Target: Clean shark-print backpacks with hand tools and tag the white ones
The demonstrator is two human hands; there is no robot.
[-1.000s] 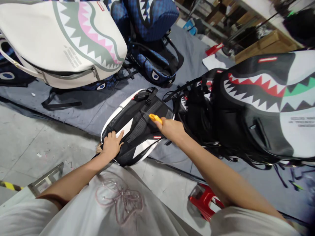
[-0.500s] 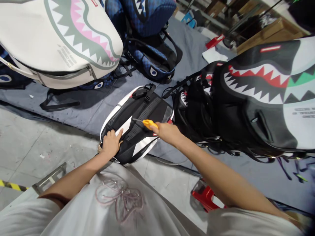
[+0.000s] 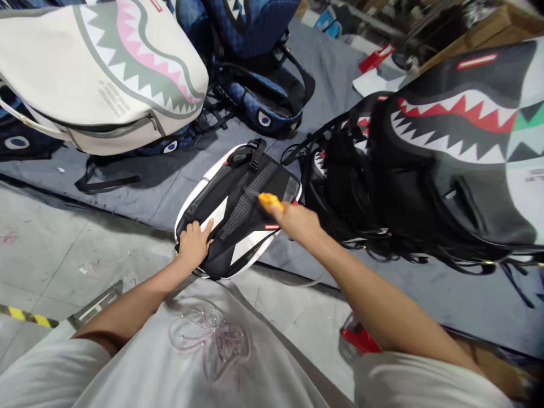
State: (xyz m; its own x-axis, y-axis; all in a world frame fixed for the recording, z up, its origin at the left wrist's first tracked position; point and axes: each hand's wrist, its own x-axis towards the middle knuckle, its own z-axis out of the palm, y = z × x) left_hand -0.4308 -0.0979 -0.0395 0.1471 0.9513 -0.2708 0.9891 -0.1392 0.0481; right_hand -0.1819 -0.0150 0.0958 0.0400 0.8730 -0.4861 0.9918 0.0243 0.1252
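A black and white backpack (image 3: pixel 236 224) lies at the near edge of the grey cloth, its padded back and straps facing up. My left hand (image 3: pixel 194 243) rests on its lower left part, fingers spread over a white panel and the black fabric. In my right hand (image 3: pixel 297 221) is an orange-handled tool (image 3: pixel 271 201), held above the right side of the backpack. A thin shaft points left from the handle; its tip is blurred.
A cream backpack (image 3: pixel 55 62) with a shark mouth lies at upper left, beside blue checked backpacks (image 3: pixel 255 34). Large black backpacks (image 3: pixel 450 153) stand close to my right hand. A red stool (image 3: pixel 361 339) is below the cloth's edge.
My right hand and the orange-handled tool have moved slightly right and up, away from the white panel. My left hand remains on the backpack. The whole view has shifted a little.
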